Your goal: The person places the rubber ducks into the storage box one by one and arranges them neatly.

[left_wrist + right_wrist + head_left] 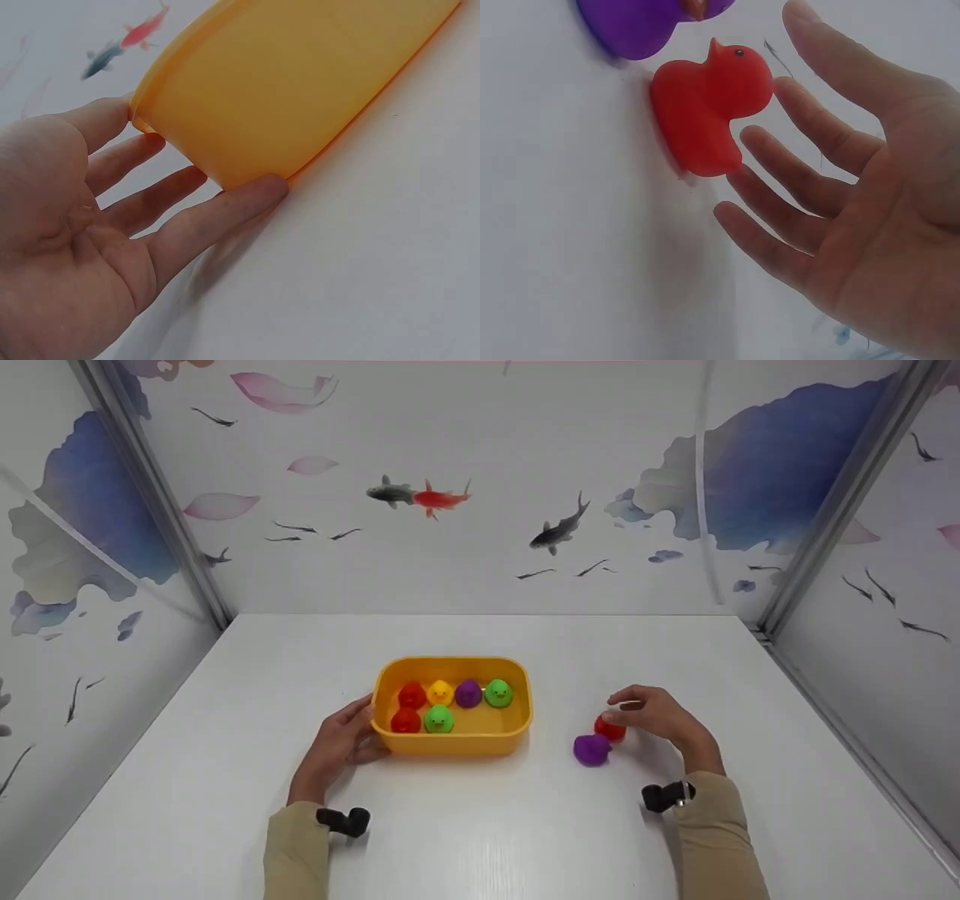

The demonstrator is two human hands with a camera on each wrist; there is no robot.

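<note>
A yellow plastic basket [456, 742] holds several small toy ducks, among them a red duck [406, 720], a yellow duck [440, 693], a purple duck [469, 693] and a green duck [439, 719]. My left hand [343, 742] rests its extended fingers against the basket's left end, from the rim down to the base, as the left wrist view shows. On the table to the right stand a loose red duck [694, 112] and a loose purple duck [592, 750]. Beside that red duck is my right hand [862, 195], its fingers spread; whether the fingertips touch it I cannot tell.
The white table [495, 825] is bounded at the back by a panel [480, 562] printed with fish and petals. Side panels with metal posts [161, 487] stand left and right. Each wrist carries a black camera mount [343, 821].
</note>
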